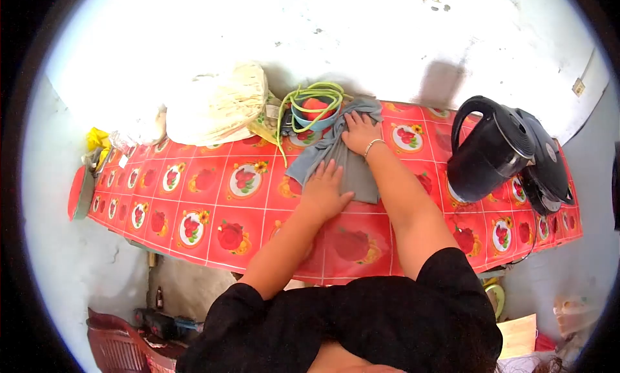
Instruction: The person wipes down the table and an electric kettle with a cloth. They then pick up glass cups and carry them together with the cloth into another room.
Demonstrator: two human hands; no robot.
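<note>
A grey cloth (356, 176) lies crumpled on the red patterned tablecloth (213, 237), near the middle of the table. My left hand (325, 191) rests flat on the cloth's lower left part, fingers spread. Farther back, my right hand (361, 134) lies on the upper right part of the cloth, its fingers apart and a bracelet (372, 145) at the wrist. Just behind and left of the cloth stands a blue bowl (314, 123) with something red in it and a light green cord (320, 87) looped over it.
A black kettle (487, 153) stands at the right, beside another black appliance (549, 160). At the back left is a pale cream bundle (226, 105). Yellow material (98, 141) lies at the far left end. A dark red chair (119, 344) is below left.
</note>
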